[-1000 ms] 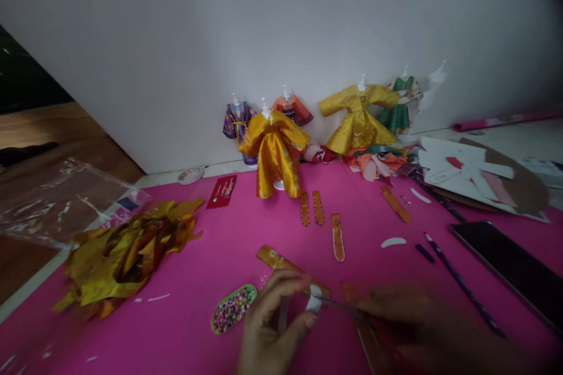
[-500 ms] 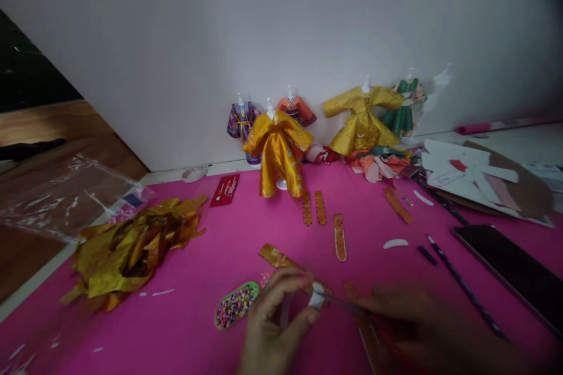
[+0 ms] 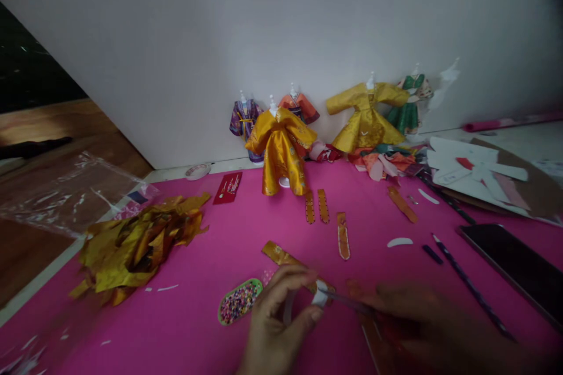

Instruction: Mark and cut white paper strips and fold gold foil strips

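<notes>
My left hand pinches a small curved white strip between thumb and fingers. My right hand, dark and smeared, is closed around scissors whose reddish handles are blurred. The tips of the blades meet the white strip. Behind the left fingers lies a long gold fabric strip, partly hidden. A green-rimmed oval dish of coloured beads stands just left of my left hand. Beaded gold tabs lie farther back on the pink sheet.
Doll dresses on white stands line the wall. Gold scraps are heaped at left beside a plastic bag. At right lie a pencil, a black phone and white paper pieces. A red card lies at the back.
The view has shifted slightly, so things sit a little farther right. Both hands keep nearly the same pose, with the blades still at the white strip.
</notes>
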{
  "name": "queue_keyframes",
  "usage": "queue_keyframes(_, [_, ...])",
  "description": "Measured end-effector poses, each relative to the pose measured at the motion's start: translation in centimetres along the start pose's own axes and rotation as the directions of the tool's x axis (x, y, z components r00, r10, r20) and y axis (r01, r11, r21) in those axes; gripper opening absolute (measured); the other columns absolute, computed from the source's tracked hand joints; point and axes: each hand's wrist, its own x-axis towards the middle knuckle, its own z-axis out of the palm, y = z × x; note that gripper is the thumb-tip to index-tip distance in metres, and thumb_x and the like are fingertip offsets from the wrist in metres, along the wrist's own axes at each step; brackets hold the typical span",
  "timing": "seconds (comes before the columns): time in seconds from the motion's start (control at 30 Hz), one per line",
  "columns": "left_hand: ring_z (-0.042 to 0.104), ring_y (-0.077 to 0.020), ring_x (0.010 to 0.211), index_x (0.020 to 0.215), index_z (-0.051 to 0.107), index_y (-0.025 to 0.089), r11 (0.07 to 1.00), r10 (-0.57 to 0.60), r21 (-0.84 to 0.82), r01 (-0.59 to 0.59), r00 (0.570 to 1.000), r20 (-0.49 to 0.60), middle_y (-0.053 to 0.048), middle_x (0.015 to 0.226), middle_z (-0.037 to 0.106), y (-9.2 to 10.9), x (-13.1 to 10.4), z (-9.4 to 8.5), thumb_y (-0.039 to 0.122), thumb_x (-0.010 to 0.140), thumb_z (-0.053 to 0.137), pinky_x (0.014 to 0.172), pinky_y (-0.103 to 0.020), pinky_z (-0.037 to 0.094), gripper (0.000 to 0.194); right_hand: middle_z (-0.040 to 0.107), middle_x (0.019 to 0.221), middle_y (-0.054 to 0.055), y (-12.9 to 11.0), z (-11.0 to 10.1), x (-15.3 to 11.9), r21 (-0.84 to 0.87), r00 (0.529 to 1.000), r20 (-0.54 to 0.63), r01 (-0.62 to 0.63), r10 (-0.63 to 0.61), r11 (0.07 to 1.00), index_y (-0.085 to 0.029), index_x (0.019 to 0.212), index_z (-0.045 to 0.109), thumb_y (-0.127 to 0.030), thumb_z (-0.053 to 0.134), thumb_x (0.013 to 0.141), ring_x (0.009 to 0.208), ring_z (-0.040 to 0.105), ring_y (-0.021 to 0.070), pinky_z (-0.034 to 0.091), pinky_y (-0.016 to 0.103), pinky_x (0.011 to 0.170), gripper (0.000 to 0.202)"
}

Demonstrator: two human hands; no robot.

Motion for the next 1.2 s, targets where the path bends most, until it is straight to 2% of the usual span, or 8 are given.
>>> queue_keyframes(0.13, [0.065,-0.0162,0.096,0.104,0.076,0.034,1.000,-0.004,0.005,0.004,1.000,0.007,0.000,0.100,0.070,0.0,0.0,-0.1,0.026,0.080,0.078,0.088,-0.025,0.051,0.025,0.070,0.129,-0.003,-0.2,-0.2,0.0,0.181,0.989,0.143,-0.059,0.033,0.982,-0.042,0.141,0.051,-0.002,0.063,0.080,0.107,0.071,0.0229,0.058,0.027,0.087,0.074])
queue_keyframes(0.3, [0.066,-0.0180,0.095,0.103,0.076,0.033,1.000,-0.003,0.013,0.003,1.000,-0.002,-0.002,0.099,0.070,0.0,0.0,-0.1,0.026,0.080,0.078,0.086,-0.027,0.053,0.024,0.073,0.122,-0.003,-0.1,-0.1,-0.1,0.192,0.990,0.127,-0.080,0.056,0.978,-0.043,0.136,0.057,-0.001,0.062,0.079,0.100,0.073,0.0221,0.058,0.027,0.084,0.071])
queue_keyframes(0.43, [0.067,-0.0177,0.093,0.102,0.077,0.033,0.999,0.009,0.031,-0.009,1.000,-0.005,-0.002,0.098,0.071,0.1,0.0,-0.1,0.026,0.079,0.079,0.085,-0.027,0.054,0.024,0.078,0.107,-0.001,0.3,0.0,-0.4,0.087,0.994,0.108,-0.030,0.020,0.996,-0.037,0.131,0.063,-0.001,0.059,0.079,0.086,0.075,0.0195,0.061,0.026,0.074,0.063])
queue_keyframes(0.57, [0.067,-0.0177,0.093,0.102,0.076,0.032,0.996,0.046,0.077,-0.044,0.999,-0.025,-0.001,0.097,0.070,0.2,0.1,0.0,0.019,0.078,0.077,0.085,-0.028,0.054,0.027,0.077,0.110,0.004,0.9,0.0,-0.7,-0.055,0.996,0.037,0.088,-0.086,0.995,-0.033,0.136,0.058,0.002,0.056,0.077,0.088,0.075,0.0186,0.060,0.025,0.076,0.068])
queue_keyframes(0.83, [0.068,-0.0157,0.090,0.100,0.070,0.032,0.965,0.110,0.243,-0.101,0.994,-0.024,0.003,0.096,0.071,0.6,0.2,0.1,0.010,0.076,0.072,0.081,-0.026,0.055,0.033,0.077,0.093,0.006,2.3,-0.3,-1.2,-0.358,0.982,-0.069,0.140,-0.176,0.923,-0.026,0.127,0.061,-0.005,0.054,0.080,0.071,0.074,0.0200,0.058,0.027,0.061,0.052])
queue_keyframes(0.9, [0.068,-0.0172,0.090,0.101,0.067,0.031,0.945,0.131,0.301,-0.128,0.991,0.010,0.002,0.096,0.071,0.5,0.1,0.1,0.007,0.073,0.072,0.081,-0.029,0.055,0.037,0.077,0.091,0.006,2.3,-0.6,-1.1,-0.401,0.983,-0.062,0.134,-0.173,0.906,-0.025,0.122,0.063,-0.006,0.055,0.077,0.071,0.073,0.0210,0.058,0.028,0.061,0.049])
queue_keyframes(1.0, [0.069,-0.0221,0.089,0.100,0.065,0.027,0.892,0.106,0.422,-0.162,0.983,0.153,-0.002,0.095,0.073,0.4,0.0,0.3,0.004,0.070,0.070,0.079,-0.035,0.055,0.038,0.075,0.089,0.005,2.2,-0.9,-0.9,-0.440,0.984,-0.066,0.123,-0.168,0.890,-0.027,0.121,0.064,-0.008,0.057,0.076,0.074,0.071,0.0213,0.056,0.028,0.062,0.050])
queue_keyframes(1.2, [0.068,-0.0353,0.092,0.093,0.069,0.018,0.731,-0.172,0.667,-0.145,0.907,0.385,-0.013,0.099,0.075,1.4,0.0,0.6,0.018,0.070,0.076,0.081,-0.053,0.053,0.023,0.073,0.091,0.006,2.5,-1.0,-0.9,-0.511,0.990,-0.034,0.100,-0.137,0.854,-0.026,0.120,0.065,-0.006,0.054,0.072,0.075,0.069,0.0213,0.052,0.029,0.063,0.053])
